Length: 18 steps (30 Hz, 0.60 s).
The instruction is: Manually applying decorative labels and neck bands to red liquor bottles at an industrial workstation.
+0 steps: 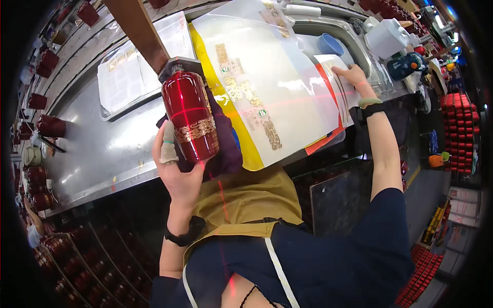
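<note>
My left hand point(181, 179) is curled round the lower end of a glossy dark red bottle point(189, 108) with a gold patterned band. A beige wrap with a teal band covers one of its fingers. The bottle's neck end sits against a dark angular block point(194, 66) at the end of a brown bar. Beneath the bottle lies a dark purple cloth point(226, 138). On the right, my right hand point(355, 78) is at a white strip-marked sheet point(336, 84) with a red border, thumb and fingers apart. Between the hands lie clear film sheets point(277, 77) bearing gold patterned decals point(251, 97).
Papers lie in a shallow tray point(107, 114) on the metal bench point(87, 169). A blue bowl point(330, 44) stands in a basin point(354, 38) at the far right, near a white jug point(387, 38). Red vessels point(51, 126) line racks at left. Red laser lines cross the bottle and sheets.
</note>
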Motion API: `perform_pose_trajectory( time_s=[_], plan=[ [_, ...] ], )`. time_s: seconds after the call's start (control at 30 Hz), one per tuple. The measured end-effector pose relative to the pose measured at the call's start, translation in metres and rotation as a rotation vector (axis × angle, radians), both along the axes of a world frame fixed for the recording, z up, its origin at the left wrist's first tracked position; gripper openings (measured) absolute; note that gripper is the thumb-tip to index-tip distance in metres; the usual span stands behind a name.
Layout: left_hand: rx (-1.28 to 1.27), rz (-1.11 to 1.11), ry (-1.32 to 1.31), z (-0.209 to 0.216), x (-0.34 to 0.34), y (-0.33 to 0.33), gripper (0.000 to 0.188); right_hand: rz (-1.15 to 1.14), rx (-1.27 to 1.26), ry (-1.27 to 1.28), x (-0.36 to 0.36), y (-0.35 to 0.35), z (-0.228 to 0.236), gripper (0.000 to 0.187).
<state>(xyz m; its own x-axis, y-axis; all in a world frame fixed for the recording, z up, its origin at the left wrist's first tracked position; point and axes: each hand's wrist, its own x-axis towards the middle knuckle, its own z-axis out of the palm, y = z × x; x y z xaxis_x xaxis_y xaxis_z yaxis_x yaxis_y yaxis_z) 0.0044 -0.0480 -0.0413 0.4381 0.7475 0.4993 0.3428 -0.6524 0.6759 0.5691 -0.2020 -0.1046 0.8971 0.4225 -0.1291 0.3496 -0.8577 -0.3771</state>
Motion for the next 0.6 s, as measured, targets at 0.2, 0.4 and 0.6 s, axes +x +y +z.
perform_pose_trajectory(
  time_s=[0.2,0.4,0.6],
  plan=[
    [-0.155,0.044,0.041,-0.005,-0.013,-0.005,0.091,-0.159,0.141,0.329,0.033,-0.01,-0.009,0.045],
    [-0.443,0.041,-0.126,-0.014,-0.004,0.001,0.093,-0.22,0.12,-0.167,0.065,-0.021,-0.026,0.032],
    [-0.258,0.012,-0.149,-0.015,-0.003,0.001,0.092,0.044,0.624,0.406,-0.107,-0.002,0.067,0.028]
  ],
)
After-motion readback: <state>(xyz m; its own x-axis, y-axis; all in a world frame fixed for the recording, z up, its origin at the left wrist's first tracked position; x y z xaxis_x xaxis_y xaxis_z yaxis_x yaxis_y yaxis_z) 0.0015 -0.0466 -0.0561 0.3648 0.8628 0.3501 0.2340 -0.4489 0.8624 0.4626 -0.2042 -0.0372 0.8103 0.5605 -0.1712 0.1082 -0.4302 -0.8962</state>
